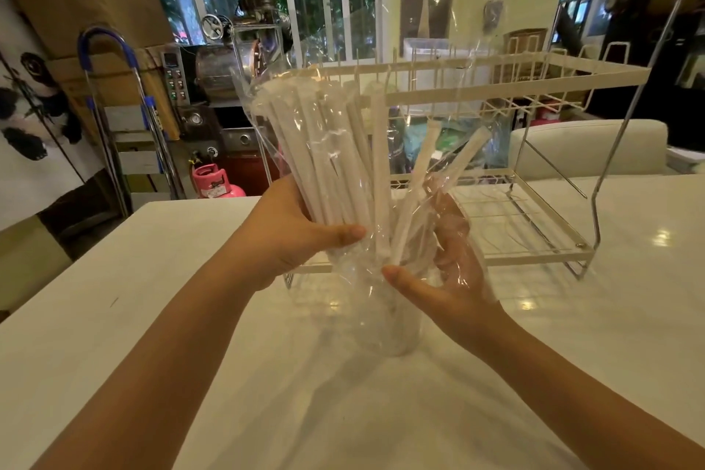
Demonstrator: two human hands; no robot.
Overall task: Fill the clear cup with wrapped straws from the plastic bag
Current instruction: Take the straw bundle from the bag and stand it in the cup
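Note:
A bunch of white paper-wrapped straws (324,160) stands upright inside a clear plastic bag (457,61), held above the table. My left hand (293,237) grips the bag around the lower part of the bunch. My right hand (446,271) holds the bag's right side, its fingers showing through the film. Three straws (427,164) lean out to the right of the bunch. Below the hands stands the clear cup (385,317) on the white table (152,317); the bag's lower end hangs over its mouth, and I cannot tell whether straws sit inside it.
A cream two-tier wire dish rack (534,88) stands on the table right behind the bag. Off the far left edge are a step ladder (114,118), a coffee roaster (236,61) and a pink gas cylinder (213,181). A cream chair back (587,147) shows behind the rack.

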